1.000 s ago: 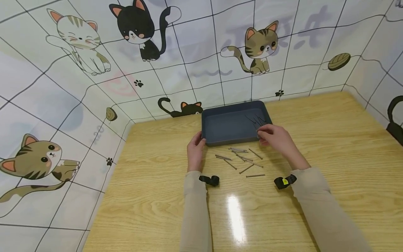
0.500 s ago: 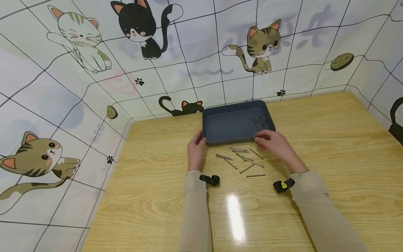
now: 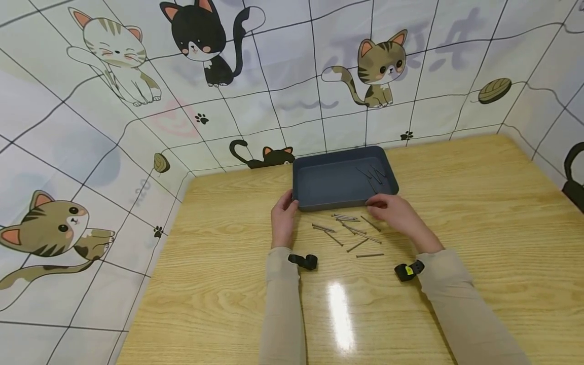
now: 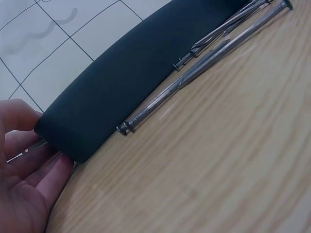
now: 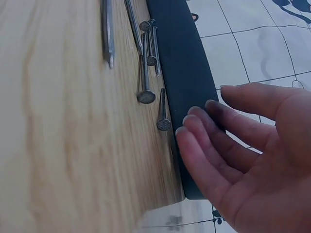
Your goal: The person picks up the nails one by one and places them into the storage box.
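Observation:
A dark blue-grey tray (image 3: 326, 180) sits against the back wall, with several nails (image 3: 370, 255) scattered on the table in front of it. More nails (image 3: 376, 175) lie inside, toward its right end. My left hand (image 3: 282, 223) holds the tray's front left corner between thumb and fingers; the left wrist view shows the fingers (image 4: 48, 179) touching that corner. Near the front right corner is my right hand (image 3: 394, 215), its fingers loosely bent beside the tray's front wall (image 5: 182, 63). Nothing shows between its thumb and fingers in the right wrist view.
The light wooden table (image 3: 219, 304) extends on both sides of the arms. A white gridded backdrop (image 3: 283, 61) with printed cats stands behind and to the sides. Each wrist wears a small black camera (image 3: 304, 261).
My right hand has drawn back from over the tray's front right rim, moving slightly left and nearer to me. My left hand has stayed at the tray's corner.

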A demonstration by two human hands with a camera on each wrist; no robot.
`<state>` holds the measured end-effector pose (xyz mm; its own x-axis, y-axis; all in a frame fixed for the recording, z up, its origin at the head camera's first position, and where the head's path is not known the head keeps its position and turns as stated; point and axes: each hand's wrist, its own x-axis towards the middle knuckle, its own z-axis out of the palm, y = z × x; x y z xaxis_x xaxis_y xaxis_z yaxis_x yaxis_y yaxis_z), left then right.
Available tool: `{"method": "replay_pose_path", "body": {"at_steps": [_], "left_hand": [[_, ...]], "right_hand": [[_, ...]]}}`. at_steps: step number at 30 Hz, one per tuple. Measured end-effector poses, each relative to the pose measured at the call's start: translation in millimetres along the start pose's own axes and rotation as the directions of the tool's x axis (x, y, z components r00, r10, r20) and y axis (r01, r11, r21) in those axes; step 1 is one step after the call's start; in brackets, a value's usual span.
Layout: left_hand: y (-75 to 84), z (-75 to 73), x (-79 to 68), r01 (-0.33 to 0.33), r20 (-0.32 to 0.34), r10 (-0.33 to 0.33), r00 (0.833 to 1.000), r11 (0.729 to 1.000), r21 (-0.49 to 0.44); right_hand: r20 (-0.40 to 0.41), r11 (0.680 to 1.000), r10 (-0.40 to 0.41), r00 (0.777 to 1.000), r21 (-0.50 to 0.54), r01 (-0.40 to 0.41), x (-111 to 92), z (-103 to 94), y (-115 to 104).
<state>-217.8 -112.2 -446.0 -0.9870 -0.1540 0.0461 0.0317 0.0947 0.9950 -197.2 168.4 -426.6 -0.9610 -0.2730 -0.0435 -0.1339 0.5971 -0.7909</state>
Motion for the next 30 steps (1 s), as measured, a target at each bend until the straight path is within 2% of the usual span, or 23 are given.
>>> {"method": "replay_pose_path", "body": {"at_steps": [9, 16, 30], "left_hand": [[-0.4, 0.0, -1.1, 0.001, -0.006, -0.001, 1.0, 1.0, -0.009], [-0.7, 0.3, -0.8, -0.005, -0.004, 0.005, 1.0, 1.0, -0.006], [-0.7, 0.7, -0.6, 0.005, -0.006, -0.005, 1.0, 1.0, -0.029]], "right_hand": [[0.025, 0.991, -0.014, 1.0, -0.135, 0.017, 0.9, 5.1, -0.7], [0.046, 0.963, -0.022, 0.999, -0.267, 0.034, 2.5, 10.7, -1.2], [0.015, 0.912, -0.021, 1.0, -0.41, 0.026, -2.8, 18.1, -16.4]]}}
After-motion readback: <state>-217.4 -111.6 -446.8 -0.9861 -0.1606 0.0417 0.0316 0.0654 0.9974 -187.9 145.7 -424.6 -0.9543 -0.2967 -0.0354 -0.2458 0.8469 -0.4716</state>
